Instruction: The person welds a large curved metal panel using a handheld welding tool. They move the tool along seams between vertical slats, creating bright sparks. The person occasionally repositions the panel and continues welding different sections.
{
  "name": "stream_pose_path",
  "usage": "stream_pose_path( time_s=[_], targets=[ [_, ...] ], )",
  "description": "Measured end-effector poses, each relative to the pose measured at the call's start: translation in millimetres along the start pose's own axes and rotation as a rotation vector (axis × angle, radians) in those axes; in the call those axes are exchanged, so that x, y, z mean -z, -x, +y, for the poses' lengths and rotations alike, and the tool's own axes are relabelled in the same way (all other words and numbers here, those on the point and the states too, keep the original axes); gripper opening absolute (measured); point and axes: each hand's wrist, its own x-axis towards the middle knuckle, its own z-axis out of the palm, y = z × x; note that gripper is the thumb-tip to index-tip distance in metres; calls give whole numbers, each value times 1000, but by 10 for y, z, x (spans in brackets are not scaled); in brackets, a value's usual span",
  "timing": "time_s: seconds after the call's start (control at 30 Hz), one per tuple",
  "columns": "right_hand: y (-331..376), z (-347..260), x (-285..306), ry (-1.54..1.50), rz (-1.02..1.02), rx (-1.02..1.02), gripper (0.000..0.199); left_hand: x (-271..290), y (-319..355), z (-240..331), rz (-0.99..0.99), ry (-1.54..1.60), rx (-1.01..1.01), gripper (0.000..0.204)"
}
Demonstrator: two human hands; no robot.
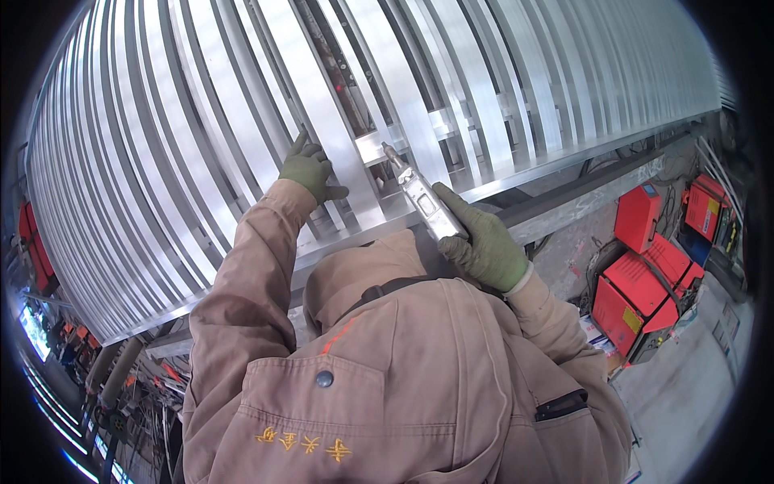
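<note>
Long, bare silver metal slats (214, 60) lie side by side with narrow gaps between them, over crosspieces (372, 148). My left hand (306, 168), in a green glove, rests on the slats with its index finger stretched forward and its thumb out to the right; it holds nothing. In my green-gloved right hand (489, 248) is a welding gun (422, 198) with a blocky silver body. Its narrow nozzle points up and left, close to a crosspiece between two slats; whether the tip touches is unclear. Parts of the right fingers are hidden behind the body.
A metal edge rail (516, 179) runs along the near side of the slats, with a dark beam (588, 194) beyond it. Red box-shaped machines (637, 302) with cables stand on the floor at right. Clutter and pipes (121, 371) lie at lower left.
</note>
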Motion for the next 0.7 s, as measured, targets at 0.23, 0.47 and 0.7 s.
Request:
stream_pose_path(
  time_s=[0.23, 0.47, 0.7],
  targets=[
    [1, 71, 42, -5, -28, 30, 103, -90, -42, -4, 44, 25, 20, 80],
    [-389, -37, 722, 79, -374, 35, 65, -259, 233, 183, 420, 152, 185, 58],
    [-1090, -113, 1086, 97, -641, -56, 66, -1182, 901, 580, 909, 411, 791, 43]
  ],
)
